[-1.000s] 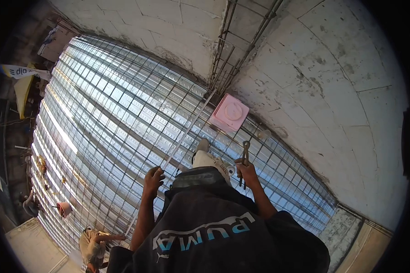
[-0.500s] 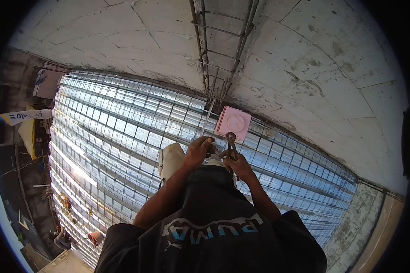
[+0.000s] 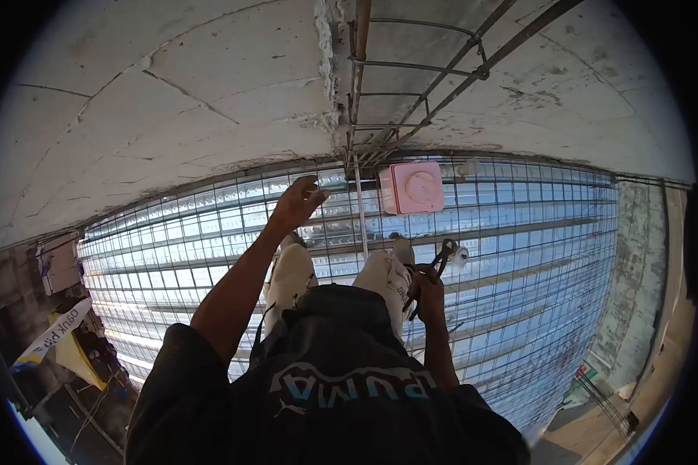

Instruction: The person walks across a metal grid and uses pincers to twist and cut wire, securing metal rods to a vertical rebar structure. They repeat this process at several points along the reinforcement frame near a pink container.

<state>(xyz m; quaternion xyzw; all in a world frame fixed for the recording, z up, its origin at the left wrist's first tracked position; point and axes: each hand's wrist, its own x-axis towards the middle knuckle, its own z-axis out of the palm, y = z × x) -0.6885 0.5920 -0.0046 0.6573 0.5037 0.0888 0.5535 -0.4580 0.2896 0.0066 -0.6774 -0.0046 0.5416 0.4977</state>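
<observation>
One pair of dark pincers [image 3: 444,260] gripped in right hand [image 3: 427,293], near white round object [image 3: 461,256]. Left hand [image 3: 295,206] extended over mesh-covered floor [image 3: 527,256], fingers parted; cannot tell whether holding anything. Pink box [image 3: 421,189] beyond, near wall [image 3: 233,101].

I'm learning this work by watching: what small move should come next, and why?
Probably bring the pincers forward toward the left hand: that hand is stretched out over the bar mesh, while the right hand grips the pincers nearer the body. Whether the left hand holds anything is unclear.
</observation>
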